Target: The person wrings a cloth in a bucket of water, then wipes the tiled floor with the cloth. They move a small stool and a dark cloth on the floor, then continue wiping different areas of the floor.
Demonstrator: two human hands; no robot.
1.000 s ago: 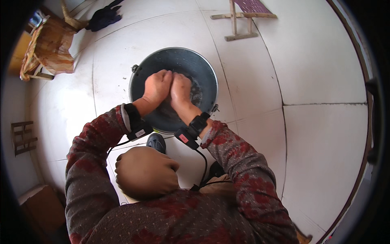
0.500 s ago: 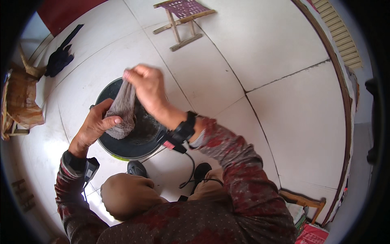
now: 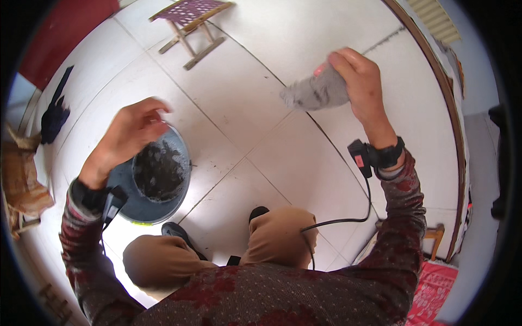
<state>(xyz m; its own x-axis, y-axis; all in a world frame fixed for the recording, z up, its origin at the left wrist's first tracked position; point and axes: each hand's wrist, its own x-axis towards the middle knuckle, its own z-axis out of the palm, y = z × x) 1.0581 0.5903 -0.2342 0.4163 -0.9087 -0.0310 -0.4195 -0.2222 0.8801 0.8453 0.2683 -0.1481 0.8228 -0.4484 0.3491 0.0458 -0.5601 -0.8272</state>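
Observation:
My right hand [image 3: 361, 79] is raised at the right over the tiled floor, fingers closed on a wet grey sock [image 3: 321, 92]. The sock swings out to the left of the hand and is smeared by motion. My left hand [image 3: 133, 130] hovers above the rim of a dark basin [image 3: 122, 176] at the left, fingers bent and apart, with nothing in them. Murky, foamy water [image 3: 160, 171] lies in the basin. Black bands with small boxes sit on both wrists, and a cable runs from the right one.
A wooden folding stool [image 3: 190, 27] with a purple woven seat stands at the far side. Dark cloth [image 3: 54, 119] and a brown chair-like piece [image 3: 24, 179] are at the left. A red patterned item [image 3: 432, 288] lies at the lower right. My knees [image 3: 280, 236] are close below the basin.
My right hand has swung far to the right with the sock, away from the basin. The left hand has let go of the sock and risen slightly. The view has shifted to the right.

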